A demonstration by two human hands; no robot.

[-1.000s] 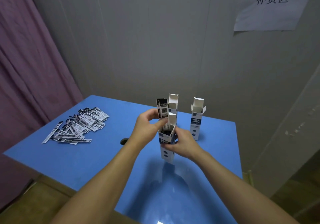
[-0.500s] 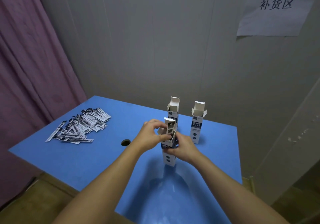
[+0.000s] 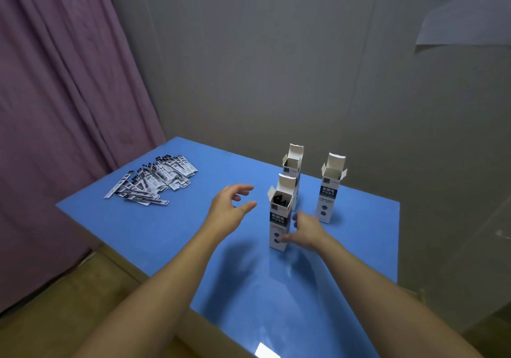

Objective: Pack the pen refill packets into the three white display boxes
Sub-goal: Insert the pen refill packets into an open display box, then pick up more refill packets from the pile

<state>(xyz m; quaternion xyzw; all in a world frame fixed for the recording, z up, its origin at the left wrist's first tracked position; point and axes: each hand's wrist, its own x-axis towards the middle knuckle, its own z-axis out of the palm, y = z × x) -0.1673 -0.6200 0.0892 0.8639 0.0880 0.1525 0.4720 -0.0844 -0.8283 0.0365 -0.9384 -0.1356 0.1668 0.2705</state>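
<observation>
Three white display boxes stand upright with open top flaps on the blue table (image 3: 154, 236). The near box (image 3: 279, 219) has dark packet ends showing in its mouth. Behind it stands a second box (image 3: 293, 162), and a third box (image 3: 331, 191) is to the right. My right hand (image 3: 305, 230) holds the near box low down, thumb on its front and fingers at its right side. My left hand (image 3: 231, 209) hovers open and empty just left of that box. A pile of refill packets (image 3: 154, 182) lies at the table's far left.
A purple curtain (image 3: 60, 86) hangs along the left side. A grey wall with a paper sign (image 3: 470, 17) stands close behind the boxes. The table's right edge and near edge drop to a wooden floor (image 3: 69, 302).
The packets my left hand held above the near box are now inside it. My left hand has let go and drawn back to the left. My right hand has slid lower on the box.
</observation>
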